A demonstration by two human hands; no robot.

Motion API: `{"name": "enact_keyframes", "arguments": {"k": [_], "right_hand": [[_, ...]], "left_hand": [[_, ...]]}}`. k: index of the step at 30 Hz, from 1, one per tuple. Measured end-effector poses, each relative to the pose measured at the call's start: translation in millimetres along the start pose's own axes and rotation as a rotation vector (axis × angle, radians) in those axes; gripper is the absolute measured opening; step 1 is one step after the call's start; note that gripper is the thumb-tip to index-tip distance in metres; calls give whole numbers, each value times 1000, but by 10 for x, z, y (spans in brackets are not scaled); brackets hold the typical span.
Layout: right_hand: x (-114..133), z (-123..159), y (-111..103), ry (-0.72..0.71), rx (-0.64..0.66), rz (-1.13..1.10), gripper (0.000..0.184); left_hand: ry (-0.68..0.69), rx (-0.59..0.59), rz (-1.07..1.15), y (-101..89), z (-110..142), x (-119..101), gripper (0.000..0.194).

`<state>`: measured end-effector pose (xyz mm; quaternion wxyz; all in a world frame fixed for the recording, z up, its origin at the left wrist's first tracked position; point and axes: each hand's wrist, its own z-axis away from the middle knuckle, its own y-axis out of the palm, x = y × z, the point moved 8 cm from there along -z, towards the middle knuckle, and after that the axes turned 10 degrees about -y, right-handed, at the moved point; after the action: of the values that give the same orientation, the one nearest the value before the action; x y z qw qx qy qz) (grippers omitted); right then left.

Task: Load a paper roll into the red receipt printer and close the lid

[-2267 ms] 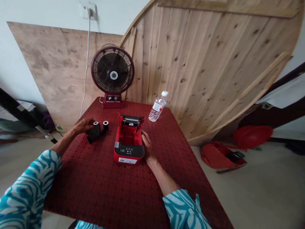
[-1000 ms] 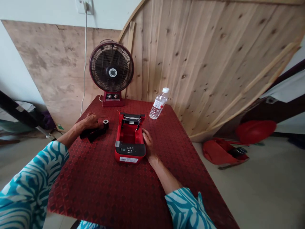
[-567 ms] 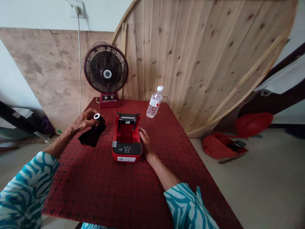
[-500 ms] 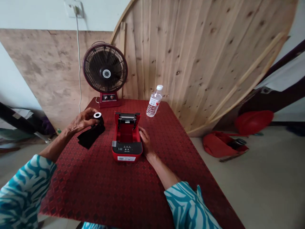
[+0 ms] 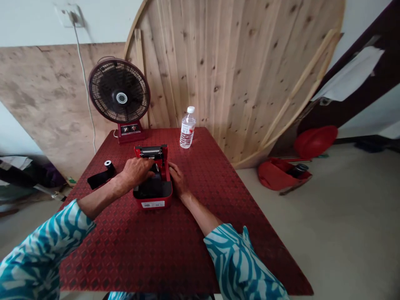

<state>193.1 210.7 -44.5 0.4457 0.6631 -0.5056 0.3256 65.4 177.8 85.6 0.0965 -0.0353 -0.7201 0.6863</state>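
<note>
A small red and black label printer (image 5: 169, 193) stands on the table with its lid (image 5: 151, 151) raised. My left hand (image 5: 137, 171) reaches into its open bay, fingers closed around a black paper roll (image 5: 157, 167) whose pale core ring shows beside the fingertips. Black paper (image 5: 151, 187) from that roll drapes over the printer's front panel. My right hand (image 5: 178, 179) grips the printer's right side, thumb hidden. To the left, another black roll (image 5: 108, 165) with a white end rests on the table, its loose strip (image 5: 99, 179) lying out beside it.
A plastic water bottle (image 5: 187, 129) stands at the back of the red patterned table (image 5: 193, 250). The dark red fan (image 5: 120, 98) is at the back left, its cord running up the wall. A red bag (image 5: 271, 175) lies on the floor at right.
My left hand has moved right from beside the printer into its bay, bringing a black roll. One roll now shows on the table at left. My right hand stays on the printer; the view has shifted.
</note>
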Motion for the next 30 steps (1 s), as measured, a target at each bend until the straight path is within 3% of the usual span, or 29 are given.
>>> {"name": "enact_keyframes", "arguments": {"k": [4, 9, 12, 16, 18, 22, 26, 30], "right_hand": [[8, -16, -2, -12, -11, -14, 35], [110, -10, 7, -22, -10, 19, 33], [126, -3, 9, -14, -4, 23, 33], [73, -8, -6, -18, -5, 25, 33], [44, -10, -10, -23, -6, 17, 34], [15, -5, -11, -15, -8, 4, 35], [23, 0, -11, -4, -16, -6, 35], [52, -1, -5, -10, -19, 9, 35]], "left_hand": [[-8, 38, -82, 48, -32, -171, 29], [51, 125, -94, 271, -192, -316, 19], [76, 159, -86, 355, -277, -335, 20], [105, 191, -44, 322, -248, -251, 21], [136, 165, 24, 234, -152, -160, 26], [190, -15, 382, -2, 189, 97, 31], [231, -80, 547, 59, 512, 203, 33], [249, -138, 553, 138, 564, 140, 27]]}}
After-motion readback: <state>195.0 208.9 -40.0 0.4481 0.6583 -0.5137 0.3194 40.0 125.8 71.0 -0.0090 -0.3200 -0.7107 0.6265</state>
